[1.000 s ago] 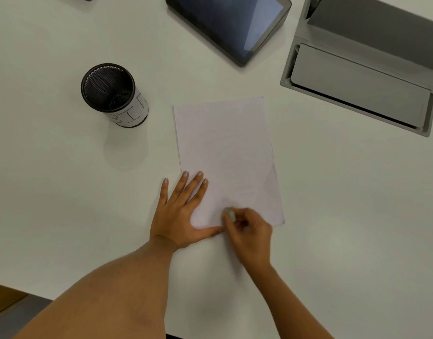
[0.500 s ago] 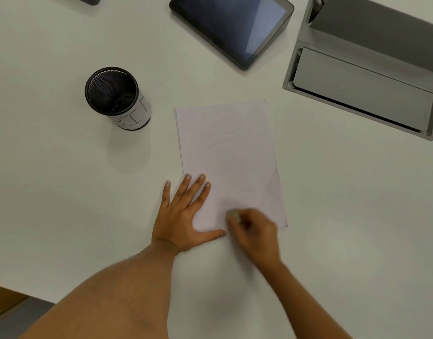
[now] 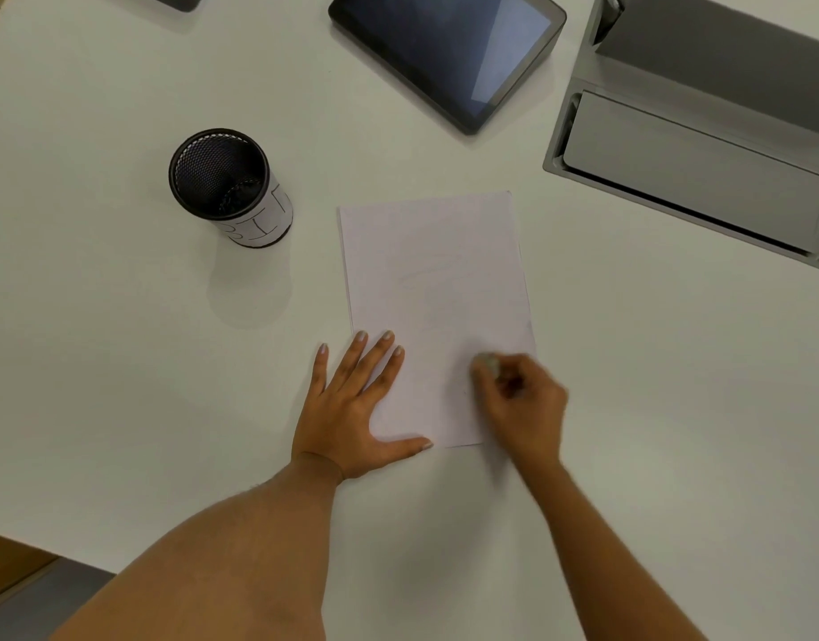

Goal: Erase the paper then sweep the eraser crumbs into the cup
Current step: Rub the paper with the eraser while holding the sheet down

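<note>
A white sheet of paper (image 3: 437,289) with faint pencil marks lies on the white table. My left hand (image 3: 352,409) lies flat with spread fingers on the paper's near left corner. My right hand (image 3: 521,402) has curled fingers that pinch a small pale eraser (image 3: 487,363) against the paper's lower right part; the hand is motion-blurred. A black mesh cup (image 3: 227,185) with a white label stands upright to the left of the paper, beyond my left hand. No crumbs are visible at this sharpness.
A dark tablet (image 3: 449,53) lies at the back centre. A grey cable box with a raised lid (image 3: 694,168) is set in the table at the back right. The table's near edge (image 3: 51,552) runs at the bottom left.
My right hand with the eraser has shifted to the right and slightly away across the lower paper. My left hand has stayed flat on the corner.
</note>
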